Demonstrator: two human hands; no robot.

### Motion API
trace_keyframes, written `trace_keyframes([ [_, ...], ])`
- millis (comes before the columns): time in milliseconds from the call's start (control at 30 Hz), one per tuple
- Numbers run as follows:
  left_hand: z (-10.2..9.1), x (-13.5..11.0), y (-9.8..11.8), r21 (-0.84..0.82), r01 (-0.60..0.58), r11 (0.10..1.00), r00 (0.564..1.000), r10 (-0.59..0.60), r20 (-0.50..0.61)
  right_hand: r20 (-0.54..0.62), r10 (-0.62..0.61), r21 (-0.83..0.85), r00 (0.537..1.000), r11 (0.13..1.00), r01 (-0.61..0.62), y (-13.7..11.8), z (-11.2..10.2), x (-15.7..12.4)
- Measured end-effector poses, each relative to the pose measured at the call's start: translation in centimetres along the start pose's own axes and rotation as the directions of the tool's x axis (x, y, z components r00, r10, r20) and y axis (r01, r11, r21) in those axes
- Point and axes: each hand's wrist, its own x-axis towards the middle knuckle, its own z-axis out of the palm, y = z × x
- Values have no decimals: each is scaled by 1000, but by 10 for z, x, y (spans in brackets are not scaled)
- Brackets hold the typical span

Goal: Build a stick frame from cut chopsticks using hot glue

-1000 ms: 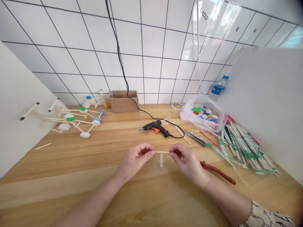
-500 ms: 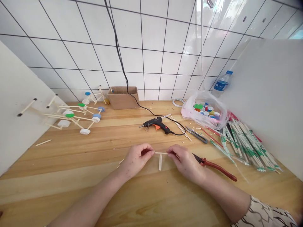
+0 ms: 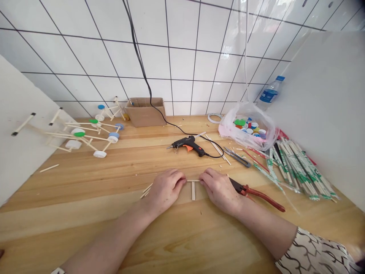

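A thin wooden stick (image 3: 193, 180) lies crosswise between my two hands. My left hand (image 3: 167, 189) pinches its left end, and my right hand (image 3: 219, 190) has its fingers closed on the right end. Below the crosswise stick, a short pair of sticks (image 3: 193, 191) runs toward me, side by side, making a T shape; whether they are joined to it I cannot tell. Pliers with red handles (image 3: 261, 196) rest beside my right hand, partly behind it. More sticks (image 3: 146, 190) poke out at the left of my left hand.
A black glue gun (image 3: 188, 145) lies ahead, its cable trailing up the wall. Stick frames with bottle-cap wheels (image 3: 99, 153) stand at left near a cardboard box (image 3: 146, 113). To the right are snips (image 3: 238, 156), a bag of caps (image 3: 228, 131), packaged chopsticks (image 3: 302, 169) and a bottle (image 3: 269, 94).
My hands have settled lower around the crosswise stick, the right fingers now lying more over its end. The whole view has shifted slightly; the objects on the table stay in place.
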Motion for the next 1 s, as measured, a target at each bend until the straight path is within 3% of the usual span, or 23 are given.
trace_keyframes([
  [267, 3, -3, -6, 73, -61, 995, 996, 66, -63, -62, 3, 43, 998, 999, 0, 0, -1, -2],
  [467, 2, -4, -5, -2, -146, 989, 980, 144, -134, -151, -93, 123, 984, 986, 112, -10, -3, -15],
  [633, 4, -2, 0, -39, -196, 980, 972, 189, -140, -167, -206, 115, 964, 967, 227, -24, 1, -24],
  [1000, 10, -2, -5, -93, -201, 975, 976, 191, -104, -203, -260, 53, 944, 960, 276, -24, 12, -19],
])
